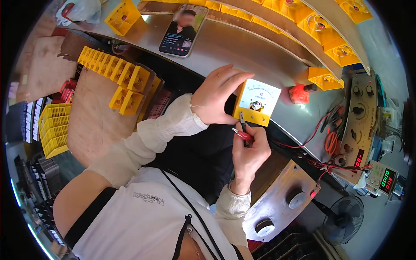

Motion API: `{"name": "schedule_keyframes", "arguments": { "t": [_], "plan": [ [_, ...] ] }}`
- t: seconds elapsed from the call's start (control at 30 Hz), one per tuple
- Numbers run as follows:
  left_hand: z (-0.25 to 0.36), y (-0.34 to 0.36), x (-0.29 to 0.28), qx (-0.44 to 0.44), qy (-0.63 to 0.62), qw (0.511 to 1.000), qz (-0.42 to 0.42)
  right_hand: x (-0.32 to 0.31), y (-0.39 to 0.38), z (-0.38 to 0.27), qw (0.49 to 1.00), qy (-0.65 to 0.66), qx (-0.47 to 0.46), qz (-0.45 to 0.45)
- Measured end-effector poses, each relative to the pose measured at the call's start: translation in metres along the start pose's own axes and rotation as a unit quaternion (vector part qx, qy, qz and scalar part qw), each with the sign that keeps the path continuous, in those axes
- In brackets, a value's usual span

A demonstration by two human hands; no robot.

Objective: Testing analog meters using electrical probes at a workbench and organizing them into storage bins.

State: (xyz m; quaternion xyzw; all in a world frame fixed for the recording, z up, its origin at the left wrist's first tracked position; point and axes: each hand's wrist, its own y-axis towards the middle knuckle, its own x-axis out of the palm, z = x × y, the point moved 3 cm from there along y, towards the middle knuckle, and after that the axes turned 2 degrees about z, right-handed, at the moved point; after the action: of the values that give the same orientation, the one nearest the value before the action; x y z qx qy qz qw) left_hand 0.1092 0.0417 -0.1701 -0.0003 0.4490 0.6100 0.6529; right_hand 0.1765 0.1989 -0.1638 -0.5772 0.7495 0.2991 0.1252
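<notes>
A square yellow panel meter (261,96) with a white dial face is tilted toward me over the bench edge. My left hand (216,95) grips it by its left side, thumb low and fingers along the top. Just below the meter, my right hand (251,149) pinches a red alligator clip (243,135) and a slim dark-and-silver clip or probe (242,118). The dark one's tip reaches the meter's lower left corner, near the small screws; whether it touches metal I cannot tell. Round metal parts show in the dial's lower cut-out.
A phone (183,30) lies on the metal bench, and a red bottle (300,93) stands right of the meter. Yellow housings (113,69) line a board at left. Pliers (333,123), red leads (310,138), an instrument (359,110) and a two-knob box (281,197) are at right.
</notes>
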Motion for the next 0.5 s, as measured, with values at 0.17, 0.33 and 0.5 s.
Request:
{"name": "schedule_keyframes", "arguments": {
  "t": [0.17,0.33,0.5],
  "plan": [
    [-0.004,-0.001,0.002,-0.037,-0.017,0.999,-0.016,0.003,-0.006,-0.002,0.999,0.024,0.016,0.04],
    [-0.004,-0.004,0.004,-0.014,0.002,1.0,-0.009,-0.009,-0.021,0.014,0.938,0.276,0.205,0.041],
    [-0.004,-0.004,0.005,-0.006,0.005,1.0,-0.01,-0.031,-0.017,0.027,0.947,0.251,0.175,0.097]
  ]
}}
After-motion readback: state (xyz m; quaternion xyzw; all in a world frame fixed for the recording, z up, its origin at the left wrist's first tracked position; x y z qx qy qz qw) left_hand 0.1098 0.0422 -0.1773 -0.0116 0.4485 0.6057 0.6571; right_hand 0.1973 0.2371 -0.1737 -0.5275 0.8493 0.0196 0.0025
